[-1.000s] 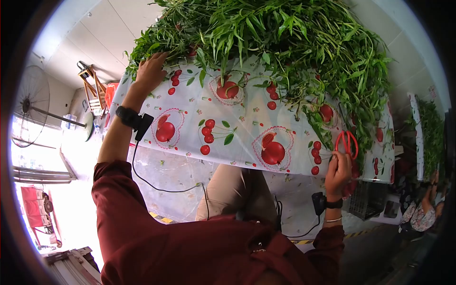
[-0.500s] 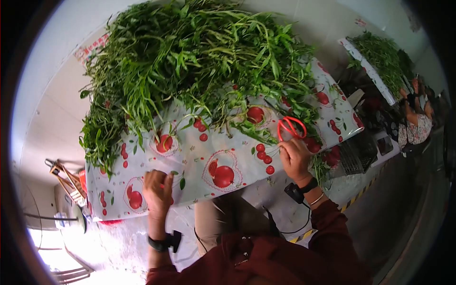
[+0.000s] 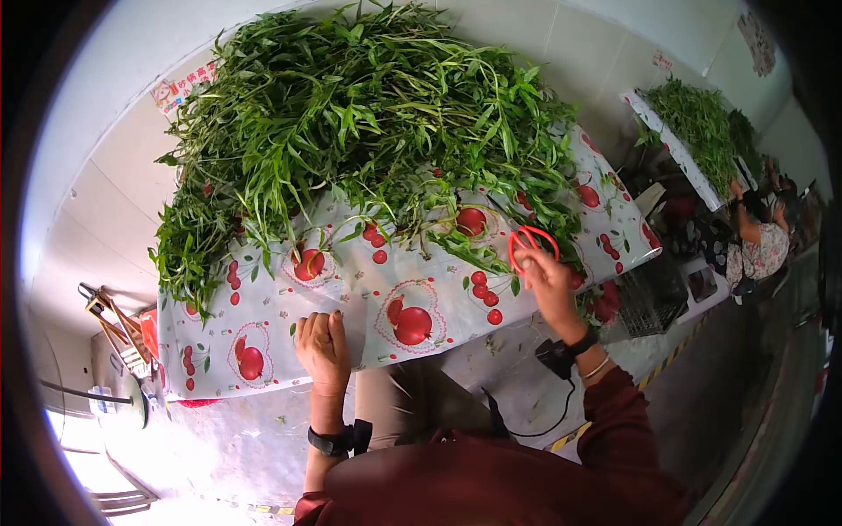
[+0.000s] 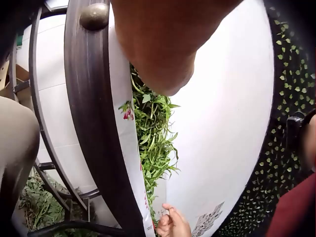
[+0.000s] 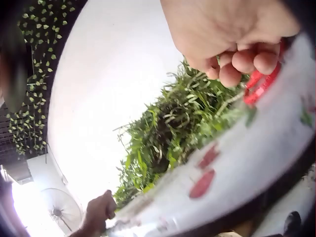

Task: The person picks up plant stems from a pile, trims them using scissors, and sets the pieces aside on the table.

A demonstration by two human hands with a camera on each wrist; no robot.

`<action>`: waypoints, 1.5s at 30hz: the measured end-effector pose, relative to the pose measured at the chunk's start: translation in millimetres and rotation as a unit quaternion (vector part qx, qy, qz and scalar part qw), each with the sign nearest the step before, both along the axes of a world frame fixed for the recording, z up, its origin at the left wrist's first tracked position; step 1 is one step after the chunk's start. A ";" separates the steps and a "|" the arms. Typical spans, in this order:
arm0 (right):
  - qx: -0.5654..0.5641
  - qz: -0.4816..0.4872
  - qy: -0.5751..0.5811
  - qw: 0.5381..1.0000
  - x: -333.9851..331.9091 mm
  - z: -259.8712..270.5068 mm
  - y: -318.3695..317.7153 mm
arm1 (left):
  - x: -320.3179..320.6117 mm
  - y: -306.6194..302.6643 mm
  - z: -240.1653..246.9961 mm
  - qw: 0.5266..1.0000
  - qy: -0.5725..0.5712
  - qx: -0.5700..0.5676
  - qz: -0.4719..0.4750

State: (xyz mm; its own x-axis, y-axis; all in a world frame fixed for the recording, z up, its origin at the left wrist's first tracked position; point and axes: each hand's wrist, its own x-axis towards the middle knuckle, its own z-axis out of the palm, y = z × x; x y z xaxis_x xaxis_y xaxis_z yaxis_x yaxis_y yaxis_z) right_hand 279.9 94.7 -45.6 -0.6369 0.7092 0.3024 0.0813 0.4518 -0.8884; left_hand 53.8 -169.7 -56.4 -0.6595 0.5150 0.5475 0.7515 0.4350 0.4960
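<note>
Right hand (image 3: 548,285): curled fingers at loops of red scissors (image 3: 534,237), clamped or not, cannot tell. Scissors beside leafy greens (image 3: 351,123), toward table's (image 3: 351,298) right end. Left hand (image 3: 324,352) loosely curled, near front edge.

the head view looks steeply down from over the person's chest, far enough back to take in both the left hand (image 3: 324,352) and right hand (image 3: 548,285), the patterned cloth (image 3: 355,285) and the pile of greens (image 3: 377,114). the left wrist view sits very close to its own hand — large at the top — and faces along the table towards the right hand, the edge running steeply up the picture. the right wrist view, also close and tilted, faces the left hand and a fan (image 5: 57,212). all three share the greens; head and right wrist share the red handles (image 3: 537,231).
</note>
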 end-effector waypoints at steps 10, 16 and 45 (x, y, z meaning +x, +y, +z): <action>0.326 0.033 -0.029 0.944 -127.0 117.4 61.5 | -1.6 -1.0 -5.1 0.999 0.008 0.032 0.008; 0.396 -0.004 -0.096 0.913 -210.2 112.8 81.3 | -2.0 -2.0 -5.0 0.999 0.007 0.035 0.016; 0.513 0.071 -0.157 0.841 -76.9 87.6 44.6 | -1.7 -1.0 -4.8 0.999 0.007 0.046 -0.002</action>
